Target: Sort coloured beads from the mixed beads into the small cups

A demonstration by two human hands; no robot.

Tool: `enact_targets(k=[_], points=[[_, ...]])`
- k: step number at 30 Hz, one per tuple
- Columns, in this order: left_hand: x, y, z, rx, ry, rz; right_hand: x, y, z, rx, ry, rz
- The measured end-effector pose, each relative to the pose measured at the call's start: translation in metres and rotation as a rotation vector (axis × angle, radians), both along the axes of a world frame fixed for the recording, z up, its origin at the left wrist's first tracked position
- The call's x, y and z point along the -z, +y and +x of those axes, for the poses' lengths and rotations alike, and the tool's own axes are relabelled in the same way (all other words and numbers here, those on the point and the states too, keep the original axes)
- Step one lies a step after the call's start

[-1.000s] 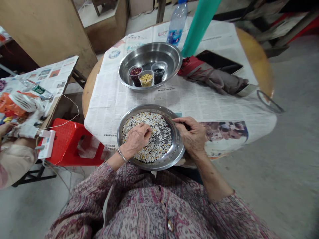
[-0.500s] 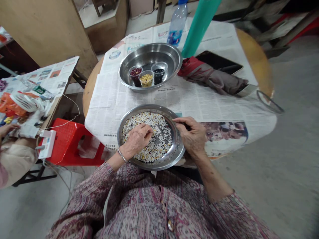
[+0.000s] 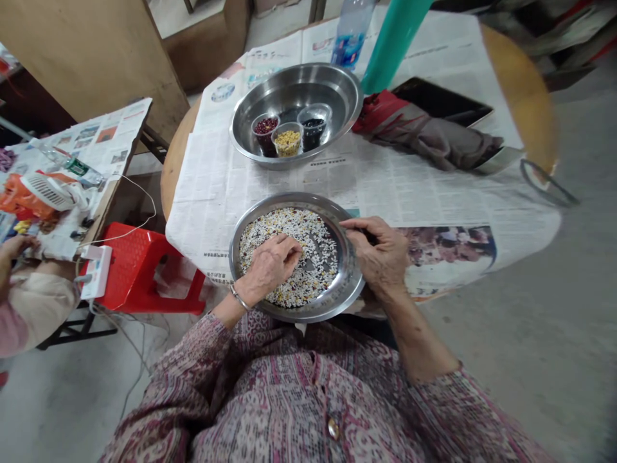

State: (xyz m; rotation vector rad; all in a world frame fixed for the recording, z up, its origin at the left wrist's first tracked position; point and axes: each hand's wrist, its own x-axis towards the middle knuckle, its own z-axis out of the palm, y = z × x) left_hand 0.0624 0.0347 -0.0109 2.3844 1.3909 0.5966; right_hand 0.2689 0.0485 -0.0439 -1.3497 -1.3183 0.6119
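A shallow steel basin (image 3: 343, 297) is at the table's near edge, its bottom spread with white grains (image 3: 313, 283) mixed with yellow and dark red bits. My left hand (image 3: 272, 263), wearing a bracelet, is over the left part of the grains. Its fingers are pinched together, and whatever is between them is hidden. At the right rim, my right hand (image 3: 380, 254) is closed on the basin's edge, with curled fingers and the index finger reaching over the rim. Beyond is a deeper steel basin (image 3: 337, 80) holding clear cups of red beans (image 3: 265, 126), yellow kernels (image 3: 288, 141) and black beans (image 3: 313, 125).
Newspaper (image 3: 202, 193) covers the round table. Behind the far basin stand a plastic bottle (image 3: 351, 42) and a green object (image 3: 395, 45); a folded umbrella (image 3: 424, 132) and dark tablet (image 3: 443, 99) lie right. A red stool (image 3: 139, 270), power strip (image 3: 96, 273) and another person's hand (image 3: 19, 246) are left.
The camera view has shifted slightly, so the table things sit a little higher and the far right ones further right. Both hands keep nearly the same places at the near basin.
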Motion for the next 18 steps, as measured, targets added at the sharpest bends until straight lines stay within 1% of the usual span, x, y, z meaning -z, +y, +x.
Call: enact_targets(k=[10,18], points=[[-0.0009,-0.0007,0.0022,-0.003,0.017,-0.021,0.0004,-0.0004,0.0015,0.011,-0.013,-0.006],[-0.0002,-0.0003,0.0042,0.017,0.024,-0.02,0.005,0.0001,0.0018,0.025,-0.027,0.0]])
